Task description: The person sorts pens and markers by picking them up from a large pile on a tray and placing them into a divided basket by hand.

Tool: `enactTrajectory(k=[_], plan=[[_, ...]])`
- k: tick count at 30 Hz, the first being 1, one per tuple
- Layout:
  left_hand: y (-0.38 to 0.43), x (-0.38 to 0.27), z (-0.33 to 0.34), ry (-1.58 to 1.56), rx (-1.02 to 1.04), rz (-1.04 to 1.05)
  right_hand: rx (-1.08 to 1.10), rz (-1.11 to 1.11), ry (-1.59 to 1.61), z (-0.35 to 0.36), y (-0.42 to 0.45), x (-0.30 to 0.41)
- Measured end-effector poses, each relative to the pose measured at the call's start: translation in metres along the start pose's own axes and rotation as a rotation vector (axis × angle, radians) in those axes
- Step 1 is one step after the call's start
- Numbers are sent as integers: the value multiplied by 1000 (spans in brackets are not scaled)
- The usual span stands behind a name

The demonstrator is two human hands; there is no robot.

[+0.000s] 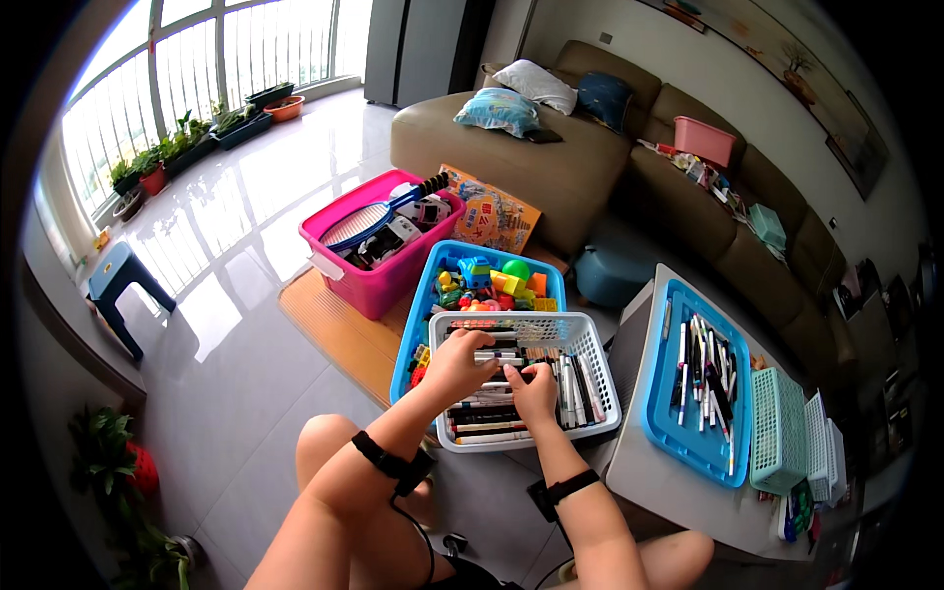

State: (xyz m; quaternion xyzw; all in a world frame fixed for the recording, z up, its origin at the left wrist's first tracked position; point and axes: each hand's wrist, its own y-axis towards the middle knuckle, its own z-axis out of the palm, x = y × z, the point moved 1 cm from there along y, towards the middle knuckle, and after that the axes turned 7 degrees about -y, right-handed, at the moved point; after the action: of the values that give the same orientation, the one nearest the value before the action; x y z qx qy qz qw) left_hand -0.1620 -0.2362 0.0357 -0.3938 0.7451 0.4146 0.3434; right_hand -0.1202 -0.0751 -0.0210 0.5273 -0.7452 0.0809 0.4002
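Observation:
A white perforated plastic basket [605, 394] sits in front of me, filled with rows of marker pens [487, 426]. My left hand [461, 361] reaches into it from the left, its thumb and fingers around a white marker [501, 357]. Beside it, my right hand [535, 394] is low over the markers with thumb and index finger apart; whether it grips one is hidden. More markers [571, 391] stand in the basket's right part, near some wood-toned pencils [542, 354]. The basket rests over a blue toy bin [404, 361].
Colourful toys [509, 284] fill the blue bin. Behind it stands a pink bin [361, 284] with a racket [361, 225]. At right, a table [627, 450] bears a blue lid [656, 428] with loose markers and a green basket [778, 435]. A blue stool [122, 273] stands left.

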Motion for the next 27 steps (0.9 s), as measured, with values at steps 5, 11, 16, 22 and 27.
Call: enactTrajectory(k=[5, 11, 16, 22, 27], plan=[[-11, 10, 28, 202, 66, 97, 78, -56, -423, -13, -2, 0], [-36, 17, 68, 623, 343, 134, 61, 17, -266, -35, -6, -19], [-38, 20, 79, 690, 437, -9, 66, -61, -120, -58, -18, -39], [-35, 18, 78, 718, 363, -133, 10, -165, 8, -108, -30, -43], [-34, 13, 87, 767, 327, -171, 73, -131, 126, -151, -28, -50]])
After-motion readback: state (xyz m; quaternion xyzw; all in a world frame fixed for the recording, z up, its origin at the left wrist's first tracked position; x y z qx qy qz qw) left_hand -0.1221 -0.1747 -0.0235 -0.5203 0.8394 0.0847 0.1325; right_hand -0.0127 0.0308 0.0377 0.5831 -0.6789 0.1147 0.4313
